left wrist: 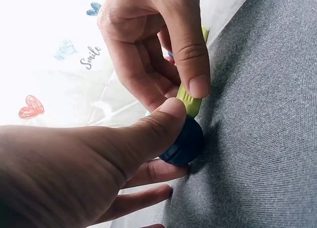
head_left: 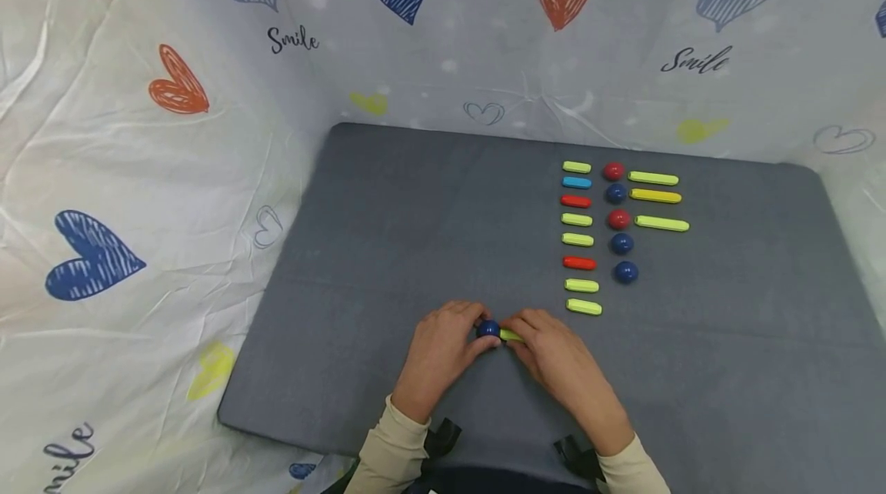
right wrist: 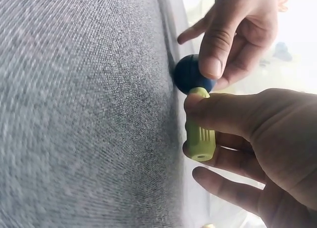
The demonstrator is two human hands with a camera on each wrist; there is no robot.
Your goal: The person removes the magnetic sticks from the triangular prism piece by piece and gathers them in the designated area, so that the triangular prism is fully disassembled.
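Observation:
Low over the grey table, a dark blue ball point(head_left: 487, 328) is pinched between the thumb and fingers of my left hand point(head_left: 443, 352). My right hand point(head_left: 557, 359) pinches a short yellow-green rod point(right wrist: 202, 134). One end of this rod meets the ball; whether it sits inside a hole there cannot be seen. In the right wrist view, the rod's other end shows a small hole and ridges run along its side. The left wrist view has the ball point(left wrist: 184, 144) partly behind my left thumb.
Right of my hands lies a column of short rods point(head_left: 582, 285) in yellow-green, blue and red. Beside it runs a column of red and blue balls point(head_left: 626, 272), with longer yellow-green and yellow rods point(head_left: 661, 224) near the upper ones. A heart-printed cloth point(head_left: 484, 63) hangs behind the table point(head_left: 415, 209).

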